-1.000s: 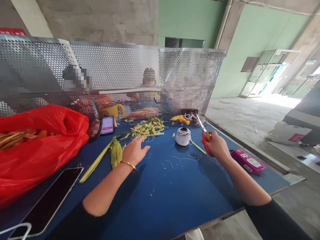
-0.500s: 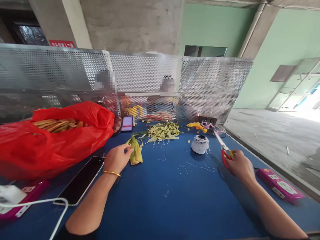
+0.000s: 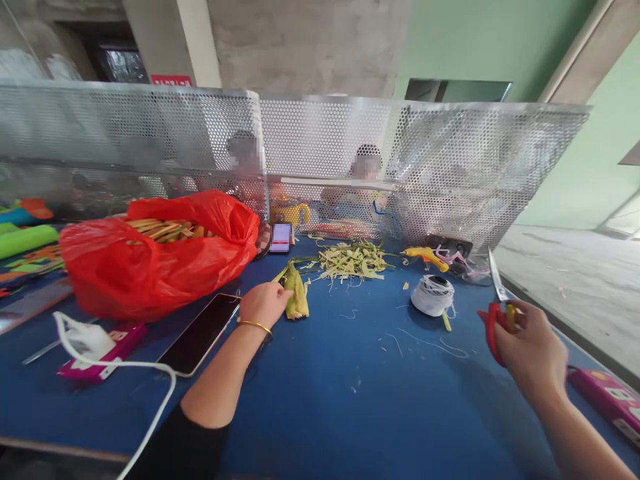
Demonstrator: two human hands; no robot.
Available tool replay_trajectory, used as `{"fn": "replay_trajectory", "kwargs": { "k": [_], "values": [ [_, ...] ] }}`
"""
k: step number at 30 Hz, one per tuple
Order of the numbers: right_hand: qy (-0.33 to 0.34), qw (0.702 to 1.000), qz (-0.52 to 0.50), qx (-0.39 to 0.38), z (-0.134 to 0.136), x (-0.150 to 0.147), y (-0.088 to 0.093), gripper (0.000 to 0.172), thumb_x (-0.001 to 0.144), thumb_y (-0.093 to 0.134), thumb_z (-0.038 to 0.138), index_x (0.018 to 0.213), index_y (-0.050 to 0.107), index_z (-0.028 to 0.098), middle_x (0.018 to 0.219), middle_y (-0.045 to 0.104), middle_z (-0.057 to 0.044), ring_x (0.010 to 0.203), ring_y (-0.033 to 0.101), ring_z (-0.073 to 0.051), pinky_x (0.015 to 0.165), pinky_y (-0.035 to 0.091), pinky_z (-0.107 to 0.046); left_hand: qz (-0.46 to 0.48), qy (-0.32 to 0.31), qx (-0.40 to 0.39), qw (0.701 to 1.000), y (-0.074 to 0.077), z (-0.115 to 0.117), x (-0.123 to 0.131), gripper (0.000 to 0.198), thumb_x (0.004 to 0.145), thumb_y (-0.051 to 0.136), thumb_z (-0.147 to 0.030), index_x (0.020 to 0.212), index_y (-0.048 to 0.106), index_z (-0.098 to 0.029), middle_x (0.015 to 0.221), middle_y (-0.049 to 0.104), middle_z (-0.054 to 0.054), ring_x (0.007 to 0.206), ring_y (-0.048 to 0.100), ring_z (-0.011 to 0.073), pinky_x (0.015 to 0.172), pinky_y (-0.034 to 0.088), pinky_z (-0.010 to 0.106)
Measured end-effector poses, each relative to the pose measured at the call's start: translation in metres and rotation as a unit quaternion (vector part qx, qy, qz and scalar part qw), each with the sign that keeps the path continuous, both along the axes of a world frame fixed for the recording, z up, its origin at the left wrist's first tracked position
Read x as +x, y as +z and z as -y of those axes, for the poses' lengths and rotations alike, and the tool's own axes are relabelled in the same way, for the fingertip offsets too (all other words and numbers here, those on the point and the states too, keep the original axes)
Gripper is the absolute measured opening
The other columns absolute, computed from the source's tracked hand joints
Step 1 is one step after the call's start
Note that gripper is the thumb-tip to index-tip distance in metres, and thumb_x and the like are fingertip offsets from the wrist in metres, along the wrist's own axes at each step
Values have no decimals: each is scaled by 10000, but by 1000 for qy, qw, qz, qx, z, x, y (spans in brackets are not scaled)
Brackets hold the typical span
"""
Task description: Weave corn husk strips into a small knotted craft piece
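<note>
My left hand (image 3: 263, 303), with a gold bangle on the wrist, rests on the blue table (image 3: 350, 400) and pinches a folded yellow-green leaf piece (image 3: 296, 298). My right hand (image 3: 530, 350) is raised at the right and grips red-handled scissors (image 3: 497, 307), blades pointing up and away. A spool of white thread (image 3: 433, 295) stands between the two hands, nearer the right one. A heap of green leaf trimmings (image 3: 353, 259) lies beyond the leaf piece.
A red plastic bag (image 3: 150, 263) of leaf strips sits at the left. A dark phone (image 3: 200, 333), pink power strips (image 3: 107, 347) (image 3: 607, 397), a white cable, a yellow glue gun (image 3: 425, 257) lie about. A perforated metal screen (image 3: 325, 140) backs the table; people sit behind it.
The camera has swung left. My left hand moved from the trimmings to the folded leaf piece and took hold of it. My right hand with the scissors lifted and drew back toward me.
</note>
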State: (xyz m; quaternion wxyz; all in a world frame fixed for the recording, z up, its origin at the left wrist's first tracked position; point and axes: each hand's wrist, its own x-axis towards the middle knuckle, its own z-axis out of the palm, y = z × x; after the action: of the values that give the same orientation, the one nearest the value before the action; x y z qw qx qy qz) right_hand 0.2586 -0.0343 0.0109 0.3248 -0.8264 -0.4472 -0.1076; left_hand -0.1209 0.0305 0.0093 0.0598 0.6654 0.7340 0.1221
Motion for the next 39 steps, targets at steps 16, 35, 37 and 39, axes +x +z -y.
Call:
{"fn": "replay_trajectory", "kwargs": {
  "k": [16,35,37,39],
  "values": [
    [274,888,207,-306,-29,-90,-5,191,798,541,194,939,668,175,916,704,-140,895,667,-302,649,434,-310,-52,65,4,997,0,-8,-21,241,820,485,-168,884,717,-158,972,711,171,920,667,297,710,491,351],
    [455,750,-472,-87,-35,-161,-30,392,617,704,503,596,454,202,477,490,73,414,483,-91,386,391,-209,731,38,-95,675,-17,19,96,234,494,816,-241,621,643,-148,546,561,-31,481,493,64,417,350,162],
    [463,716,-512,-107,-36,-158,-29,401,605,703,525,596,477,194,476,500,65,408,484,-90,390,401,-214,745,20,-117,656,-24,15,91,237,512,819,-236,629,637,-138,535,539,-39,463,473,53,418,348,160],
    [469,685,-544,-123,-37,-157,-28,397,593,706,527,607,508,183,485,516,53,415,484,-87,407,413,-217,770,7,-153,620,-28,11,88,212,562,804,-223,642,630,-134,545,545,-33,463,481,53,449,383,170]
  ]
}}
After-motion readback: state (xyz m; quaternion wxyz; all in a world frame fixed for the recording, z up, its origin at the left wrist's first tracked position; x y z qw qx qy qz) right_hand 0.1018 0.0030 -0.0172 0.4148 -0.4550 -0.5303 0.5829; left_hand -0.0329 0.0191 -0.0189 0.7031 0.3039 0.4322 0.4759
